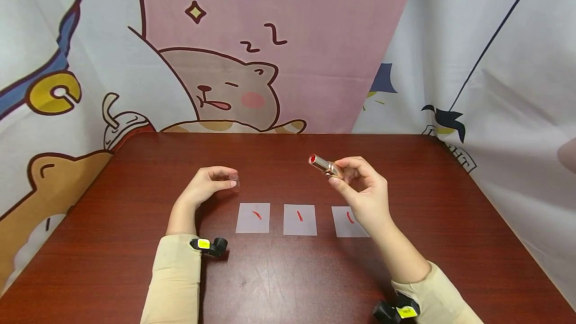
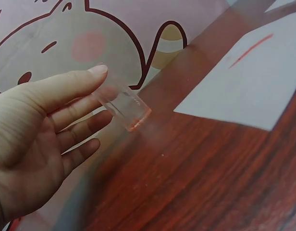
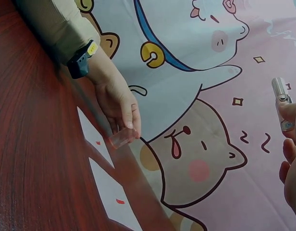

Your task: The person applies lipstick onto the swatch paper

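Note:
My right hand (image 1: 370,193) holds up a gold lipstick tube (image 1: 323,165) between thumb and fingers, above and behind the right-hand paper. Its open end, with red inside, points to the left and up. At the left, my left hand (image 1: 202,186) pinches a clear lipstick cap (image 2: 123,107) between thumb and fingertips, with its lower end tinted reddish. Three white paper squares lie in a row between the hands: a left one (image 1: 245,221), a middle one (image 1: 292,226) and a right one (image 1: 341,228). Each bears one short red stroke. The right forearm overlaps the right paper's edge.
A dark reddish-brown table (image 1: 265,274) carries the papers. Behind it hangs a cloth backdrop (image 1: 333,29) with cartoon animals. Black wrist cameras, a left one (image 1: 218,247) and a right one (image 1: 386,312), sit on beige sleeves.

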`<state>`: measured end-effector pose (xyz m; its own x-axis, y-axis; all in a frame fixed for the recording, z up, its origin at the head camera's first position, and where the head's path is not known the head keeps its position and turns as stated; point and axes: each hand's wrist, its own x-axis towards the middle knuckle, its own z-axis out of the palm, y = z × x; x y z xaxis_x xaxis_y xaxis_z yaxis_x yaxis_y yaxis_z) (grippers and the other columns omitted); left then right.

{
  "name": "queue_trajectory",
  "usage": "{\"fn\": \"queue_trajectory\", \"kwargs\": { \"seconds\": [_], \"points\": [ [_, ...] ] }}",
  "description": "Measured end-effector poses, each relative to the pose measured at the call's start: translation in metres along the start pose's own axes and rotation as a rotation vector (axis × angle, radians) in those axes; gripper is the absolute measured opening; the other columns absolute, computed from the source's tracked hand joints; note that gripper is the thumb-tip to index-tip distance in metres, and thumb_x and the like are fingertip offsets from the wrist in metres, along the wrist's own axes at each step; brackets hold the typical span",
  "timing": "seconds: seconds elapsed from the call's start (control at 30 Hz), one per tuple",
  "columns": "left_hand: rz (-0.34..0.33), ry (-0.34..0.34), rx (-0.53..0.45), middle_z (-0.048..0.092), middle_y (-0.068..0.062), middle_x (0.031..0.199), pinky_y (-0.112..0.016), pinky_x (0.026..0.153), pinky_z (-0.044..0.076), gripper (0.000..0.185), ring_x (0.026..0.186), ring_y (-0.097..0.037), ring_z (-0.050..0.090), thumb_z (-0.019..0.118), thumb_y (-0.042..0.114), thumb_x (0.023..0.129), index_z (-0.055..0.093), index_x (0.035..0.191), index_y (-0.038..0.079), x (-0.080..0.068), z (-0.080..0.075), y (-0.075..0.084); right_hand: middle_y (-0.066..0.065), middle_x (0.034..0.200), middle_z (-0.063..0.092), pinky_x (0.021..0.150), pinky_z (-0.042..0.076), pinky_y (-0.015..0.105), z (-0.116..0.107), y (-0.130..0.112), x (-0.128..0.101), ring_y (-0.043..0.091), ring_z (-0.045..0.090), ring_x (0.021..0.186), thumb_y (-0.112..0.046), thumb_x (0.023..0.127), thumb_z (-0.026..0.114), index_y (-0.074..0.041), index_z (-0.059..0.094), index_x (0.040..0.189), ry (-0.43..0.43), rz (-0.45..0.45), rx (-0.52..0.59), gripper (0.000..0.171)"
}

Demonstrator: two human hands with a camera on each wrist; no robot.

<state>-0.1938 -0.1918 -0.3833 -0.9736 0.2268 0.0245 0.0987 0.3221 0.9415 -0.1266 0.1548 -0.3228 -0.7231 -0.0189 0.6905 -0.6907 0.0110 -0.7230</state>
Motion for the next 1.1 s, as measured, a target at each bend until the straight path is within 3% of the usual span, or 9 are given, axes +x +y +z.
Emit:
{"fn": "queue_trajectory", "kwargs": {
  "seconds": [0.17,0.27,0.7,0.9,1.1],
  "points": [
    [0.025,0.045,0.014,0.067,-0.016,0.108,-0.023,0.082,0.045,0.036,0.100,-0.024,0.059,0.073,0.007,0.084,0.064,0.117,-0.005,0.009,-0.001,-0.011,0.001,0.090,0.064,0.061,0.042,0.018,0.000,0.000,0.000,0.010,0.050,0.068,0.021,0.072,0.070,0.013,0.061,0.098,-0.004,-0.003,-0.020,0.029],
    [0.063,0.081,0.020,0.067,-0.014,0.108,-0.024,0.080,0.046,0.036,0.098,-0.020,0.059,0.074,0.008,0.084,0.065,0.116,-0.003,0.011,-0.002,-0.008,0.000,0.090,0.064,0.061,0.042,0.018,0.000,0.000,0.000,0.009,0.051,0.068,0.021,0.072,0.070,0.012,0.061,0.098,-0.006,-0.003,-0.029,0.029],
    [0.320,0.160,-0.222,0.071,-0.008,0.095,-0.027,0.078,0.051,0.032,0.086,-0.018,0.067,0.069,-0.002,0.085,0.061,0.116,-0.009,0.006,0.003,0.034,0.000,0.090,0.064,0.060,0.042,0.017,0.001,0.001,-0.001,0.009,0.050,0.068,0.022,0.072,0.069,0.014,0.060,0.099,-0.005,0.006,0.006,0.029],
    [0.391,0.174,-0.350,0.072,-0.010,0.094,-0.033,0.084,0.050,0.028,0.088,-0.023,0.068,0.069,-0.002,0.085,0.065,0.113,-0.002,0.004,0.009,0.053,0.000,0.091,0.064,0.060,0.042,0.017,0.002,0.001,-0.001,0.009,0.050,0.068,0.021,0.072,0.070,0.013,0.060,0.098,-0.005,0.000,-0.012,0.029],
    [0.441,0.247,-0.427,0.072,-0.004,0.096,-0.031,0.083,0.049,0.027,0.090,-0.018,0.066,0.069,-0.005,0.084,0.071,0.108,0.007,0.000,0.019,0.074,0.000,0.089,0.063,0.060,0.042,0.018,0.002,0.000,-0.001,0.010,0.050,0.068,0.019,0.073,0.070,0.012,0.061,0.098,-0.010,0.000,-0.037,0.028]
  ]
}}
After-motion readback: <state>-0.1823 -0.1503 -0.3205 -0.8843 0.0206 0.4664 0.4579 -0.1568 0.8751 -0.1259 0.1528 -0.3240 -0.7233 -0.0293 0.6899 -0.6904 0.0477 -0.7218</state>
